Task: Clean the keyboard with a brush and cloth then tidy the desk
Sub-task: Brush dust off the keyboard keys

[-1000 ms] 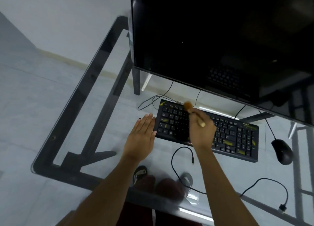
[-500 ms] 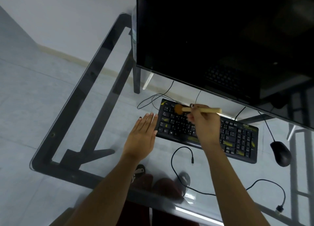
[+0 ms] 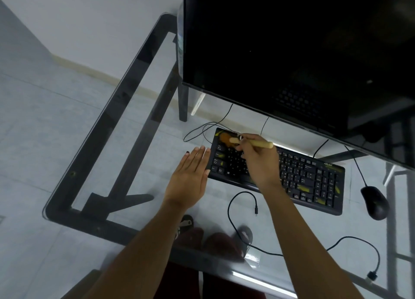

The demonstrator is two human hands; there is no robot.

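A black keyboard [image 3: 310,179] with yellow marks lies on the glass desk [image 3: 125,123] below the monitor. My right hand [image 3: 258,161] grips a small wooden-handled brush [image 3: 258,142]. Its orange bristles rest on the keyboard's far left corner and the handle points right. My left hand [image 3: 190,175] lies flat on the glass, fingers straight and together, their tips touching the keyboard's left edge. No cloth is in view.
A large dark monitor [image 3: 292,51] overhangs the back of the desk. A black mouse [image 3: 374,202] sits right of the keyboard. A loose black cable [image 3: 242,195] curls in front of the keyboard and runs right to a plug [image 3: 371,276]. Feet show under the glass.
The brush has swept from the keyboard's upper middle to its far left corner, and the handle has turned to point right. My left hand has stayed flat against the keyboard's left edge.
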